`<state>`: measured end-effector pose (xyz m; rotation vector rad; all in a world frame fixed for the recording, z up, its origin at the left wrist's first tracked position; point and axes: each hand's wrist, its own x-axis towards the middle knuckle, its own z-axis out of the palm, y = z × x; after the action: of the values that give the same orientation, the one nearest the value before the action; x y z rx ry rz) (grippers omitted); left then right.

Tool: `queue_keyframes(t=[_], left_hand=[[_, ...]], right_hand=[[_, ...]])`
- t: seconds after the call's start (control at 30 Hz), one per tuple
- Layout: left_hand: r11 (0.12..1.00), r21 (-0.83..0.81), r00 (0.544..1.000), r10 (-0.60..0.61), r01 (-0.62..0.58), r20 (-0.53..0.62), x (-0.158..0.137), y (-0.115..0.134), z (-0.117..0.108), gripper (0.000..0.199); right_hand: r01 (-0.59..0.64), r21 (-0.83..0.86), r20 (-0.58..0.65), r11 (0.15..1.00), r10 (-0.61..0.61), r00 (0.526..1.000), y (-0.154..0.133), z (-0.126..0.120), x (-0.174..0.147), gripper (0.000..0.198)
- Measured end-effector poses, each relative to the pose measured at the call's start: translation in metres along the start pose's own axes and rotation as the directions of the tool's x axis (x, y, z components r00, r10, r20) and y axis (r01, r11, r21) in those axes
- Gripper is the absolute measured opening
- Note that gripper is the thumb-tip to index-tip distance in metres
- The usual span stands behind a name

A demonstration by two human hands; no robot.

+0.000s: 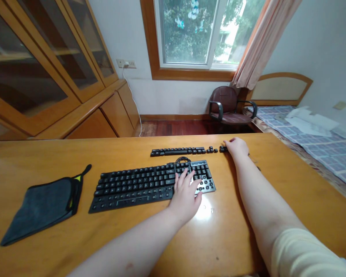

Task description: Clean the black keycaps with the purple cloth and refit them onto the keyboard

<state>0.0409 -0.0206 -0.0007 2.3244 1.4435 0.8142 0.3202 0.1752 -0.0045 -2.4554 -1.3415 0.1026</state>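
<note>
A black keyboard (132, 184) lies at a slant on the table, its front row and part of the right-hand number pad stripped of keycaps. My left hand (186, 190) rests on its right part with fingers spread, holding nothing. Behind the keyboard, loose black keycaps (177, 151) stand in a long row, with a small cluster of keycaps (211, 149) to its right. At the right end, my right hand (237, 147) bends its fingers down in a pinch at a few more keycaps (223, 149). My fingers and palm partly hide these.
A folded dark grey cloth (43, 206) lies on the table (288, 215) to the left. The keyboard's coiled cable (183, 159) sits behind it. Small dark bits show beside my right forearm. Beyond are a cabinet (100, 123), a chair (225, 100) and a bed (311, 134).
</note>
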Motion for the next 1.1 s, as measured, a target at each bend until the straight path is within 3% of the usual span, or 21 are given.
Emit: queue_keyframes(t=[0.47, 0.67, 0.83, 0.93, 1.0, 1.1], left_hand=[[1.0, -0.017, 1.0, -0.001, 0.001, 0.028, -0.001, 0.002, -0.001, 0.032], [0.999, -0.034, 1.0, 0.019, -0.019, 0.016, -0.001, 0.0, -0.003, 0.034], [0.984, -0.159, 0.995, 0.065, -0.076, -0.072, -0.001, -0.002, -0.003, 0.038], [0.938, -0.33, 0.981, 0.049, -0.11, -0.189, -0.001, -0.004, -0.001, 0.044], [0.889, -0.44, 0.967, 0.016, -0.129, -0.253, -0.001, -0.005, 0.0, 0.048], [0.835, -0.534, 0.972, 0.006, -0.135, -0.236, -0.002, -0.006, 0.0, 0.045]], right_hand=[[0.016, -0.01, 0.019, 1.0, -0.016, 1.0, -0.001, 0.0, -0.002, 0.032], [0.115, 0.007, -0.122, 0.993, -0.113, 0.986, -0.011, -0.014, -0.024, 0.031], [0.334, 0.121, -0.273, 0.935, -0.292, 0.917, -0.037, -0.051, -0.096, 0.031], [0.485, 0.36, -0.28, 0.797, -0.403, 0.871, -0.049, -0.066, -0.162, 0.031], [0.463, 0.551, -0.198, 0.694, -0.43, 0.881, -0.05, -0.065, -0.204, 0.027], [0.332, 0.758, -0.102, 0.562, -0.4, 0.911, -0.045, -0.053, -0.245, 0.022]])
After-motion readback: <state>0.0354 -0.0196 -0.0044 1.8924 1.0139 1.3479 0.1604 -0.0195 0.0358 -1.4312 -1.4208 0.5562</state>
